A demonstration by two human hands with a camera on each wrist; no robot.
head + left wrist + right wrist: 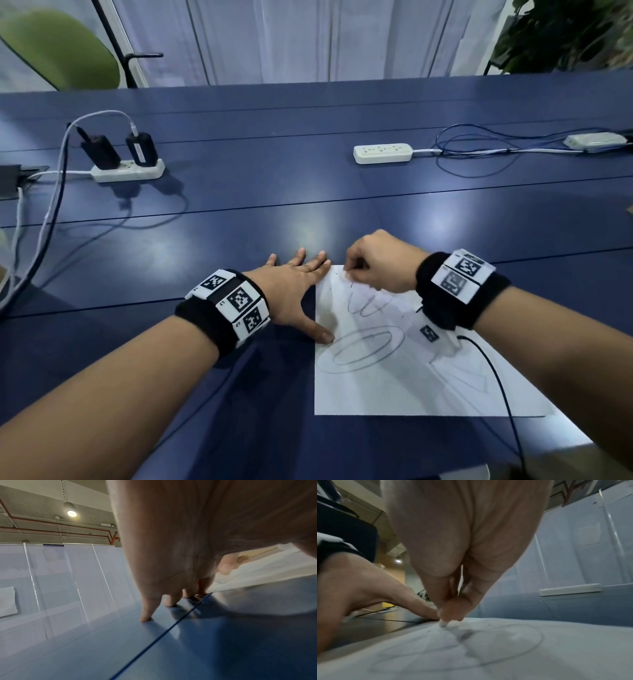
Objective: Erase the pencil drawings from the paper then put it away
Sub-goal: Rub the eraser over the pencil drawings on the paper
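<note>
A white paper [394, 383] lies on the blue table [274, 212] near its front edge. It carries pencil drawings: a double oval [363, 347], squiggles [366, 305] and faint angular lines at the right. My left hand [294, 284] lies flat with straight fingers, its fingertips and thumb pressing the paper's left edge. My right hand [373, 263] is curled at the paper's top edge. In the right wrist view it pinches a small pale eraser [443, 624] whose tip touches the paper [505, 655]; most of the eraser is hidden by the fingers.
Farther back on the table sit a power strip [128, 169] with two black chargers and a second strip [382, 152] with looped cables. A thin black cable [496, 377] from my right wrist crosses the paper. The table's front edge is close at the lower right.
</note>
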